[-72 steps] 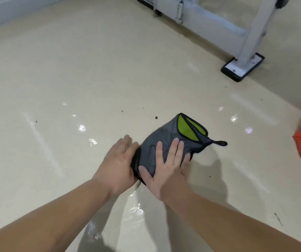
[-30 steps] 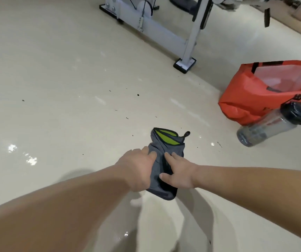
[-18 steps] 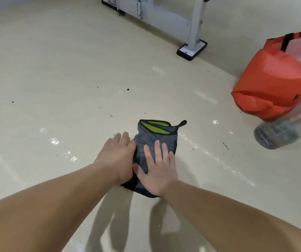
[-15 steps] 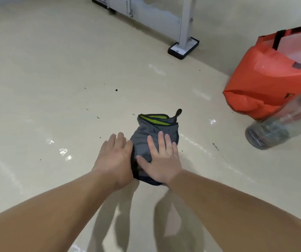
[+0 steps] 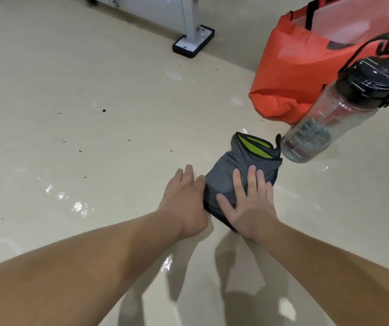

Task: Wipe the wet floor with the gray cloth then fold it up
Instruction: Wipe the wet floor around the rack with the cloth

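the gray cloth lies on the beige floor just right of frame centre, folded into a compact bundle. its far end, at 12 o'clock from the hands, shows a lime-green panel edged in black, with a small black loop at the 1 o'clock corner.

the right hand rests flat on the near half of the cloth, palm down, fingers spread wide and pointing to 12 o'clock, thumb out toward 9 o'clock. nothing is pinched or enclosed; the hand presses only.

the left hand lies palm down on the floor at 9 o'clock from the cloth, its inner edge touching the cloth's left side. the fingers are extended and close together. whether the thumb tucks under the cloth edge cannot be told.

both forearms are bare and enter from the 6 o'clock edge of the frame.

a clear water bottle with a black cap stands tilted in the view at 1 o'clock from the cloth, its base just beside the black loop. an orange bag sits behind the bottle, toward 1 o'clock. a white metal frame foot on a black pad stands at 12 o'clock, well apart from the cloth.

wet, shiny patches show on the floor at 9 o'clock from the left hand and between the forearms at 6 o'clock. small dark specks are scattered at 10 o'clock.
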A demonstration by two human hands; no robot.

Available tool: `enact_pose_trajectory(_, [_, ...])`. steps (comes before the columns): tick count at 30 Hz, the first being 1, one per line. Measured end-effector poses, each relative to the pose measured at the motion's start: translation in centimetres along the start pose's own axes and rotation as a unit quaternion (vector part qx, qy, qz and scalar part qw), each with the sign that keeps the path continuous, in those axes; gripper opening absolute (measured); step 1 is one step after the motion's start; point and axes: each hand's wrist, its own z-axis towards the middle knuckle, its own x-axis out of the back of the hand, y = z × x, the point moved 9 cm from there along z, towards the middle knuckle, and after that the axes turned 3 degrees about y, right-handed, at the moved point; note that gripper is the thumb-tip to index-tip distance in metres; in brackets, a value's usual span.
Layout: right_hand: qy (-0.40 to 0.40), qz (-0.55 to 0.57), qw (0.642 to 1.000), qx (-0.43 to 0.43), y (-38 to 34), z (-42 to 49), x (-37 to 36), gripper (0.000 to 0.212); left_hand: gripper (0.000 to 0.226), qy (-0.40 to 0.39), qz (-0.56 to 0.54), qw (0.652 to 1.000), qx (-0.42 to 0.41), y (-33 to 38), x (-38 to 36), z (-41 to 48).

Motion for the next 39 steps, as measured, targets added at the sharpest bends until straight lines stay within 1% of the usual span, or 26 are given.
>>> enact_pose_trajectory(2, [0.010,0.008,1.000,0.003,-0.6,-3.1,-1.0,0.088,0.050,-0.008,0.029,1.000,-0.007,0.5,0.4,0.4])
enact_pose_trajectory(3, [0.005,0.016,1.000,0.005,-1.0,-4.6,-1.8,0.088,0.048,-0.021,0.024,1.000,0.000,0.7,0.3,0.5])
enact_pose_trajectory(5, [0.001,0.030,0.999,0.014,-2.1,-7.2,-3.0,0.088,0.045,-0.020,-0.037,0.998,0.040,0.9,0.0,0.2])
enact_pose_trajectory(7, [-0.009,0.031,0.999,0.029,-2.7,-9.7,-3.7,0.086,0.039,-0.007,-0.131,0.989,0.075,1.7,-0.9,-1.5])
enact_pose_trajectory(9, [-0.021,0.009,0.998,0.058,-2.4,-11.3,-3.6,0.087,0.031,0.006,-0.150,0.988,0.045,3.1,-2.2,-3.8])
enact_pose_trajectory(11, [-0.036,-0.016,0.994,0.099,-1.3,-11.8,-3.1,0.085,0.045,0.002,-0.119,0.993,-0.013,3.6,-3.0,-5.1])
enact_pose_trajectory(12, [-0.068,-0.015,0.993,0.100,0.0,-12.1,-3.0,0.085,0.052,-0.006,-0.084,0.995,-0.045,3.7,-3.1,-5.1])
enact_pose_trajectory(13, [-0.094,-0.017,0.991,0.093,1.4,-12.4,-2.9,0.086,0.052,-0.008,-0.057,0.996,-0.069,3.9,-3.1,-4.6])
enact_pose_trajectory(15, [-0.103,-0.028,0.993,0.058,4.9,-12.0,-2.1,0.088,0.039,-0.014,-0.059,0.997,-0.057,4.0,-2.4,-3.4])
enact_pose_trajectory(17, [-0.105,-0.018,0.994,-0.009,9.2,-11.5,-1.6,0.091,0.030,-0.015,-0.062,0.996,-0.062,5.2,-1.3,-2.4])
enact_pose_trajectory(20, [-0.132,0.008,0.982,-0.134,14.8,-12.3,-1.6,0.091,0.033,-0.021,-0.059,0.994,-0.092,7.7,-1.0,-2.1])
enact_pose_trajectory(22, [-0.107,0.015,0.982,-0.158,15.0,-13.0,-2.0,0.090,0.036,-0.029,-0.074,0.992,-0.098,8.9,-1.4,-2.4])
enact_pose_trajectory(24, [-0.061,0.002,0.988,-0.144,13.9,-14.6,-2.4,0.089,0.038,-0.047,-0.080,0.990,-0.108,11.3,-2.1,-2.6])
enact_pose_trajectory(25, [-0.050,-0.010,0.991,-0.125,13.1,-15.6,-3.0,0.086,0.041,-0.057,-0.080,0.989,-0.109,12.4,-2.6,-2.8])
enact_pose_trajectory(29, [-0.037,-0.024,0.999,-0.022,11.4,-19.0,-4.3,0.077,0.053,-0.071,-0.079,0.982,-0.156,17.1,-4.3,-3.5])
enact_pose_trajectory(32, [-0.079,-0.035,0.994,0.059,12.2,-19.2,-3.8,0.076,0.061,-0.042,-0.091,0.975,-0.198,20.3,-4.9,-3.1])
enact_pose_trajectory(33, [-0.113,-0.029,0.991,0.061,13.5,-19.0,-4.0,0.075,0.065,-0.032,-0.092,0.973,-0.209,21.4,-5.3,-2.6])
enact_pose_trajectory(35, [-0.128,-0.036,0.990,0.041,16.6,-17.5,-3.2,0.075,0.067,-0.027,-0.075,0.976,-0.202,22.8,-5.7,-1.6])
enact_pose_trajectory(36, [-0.131,-0.043,0.990,0.016,18.8,-16.8,-2.8,0.075,0.069,-0.029,-0.065,0.978,-0.194,23.5,-6.0,-1.2])
enact_pose_trajectory(39, [-0.122,-0.025,0.987,-0.098,26.4,-15.5,-1.8,0.078,0.072,-0.036,-0.055,0.982,-0.179,25.1,-6.3,-0.7])
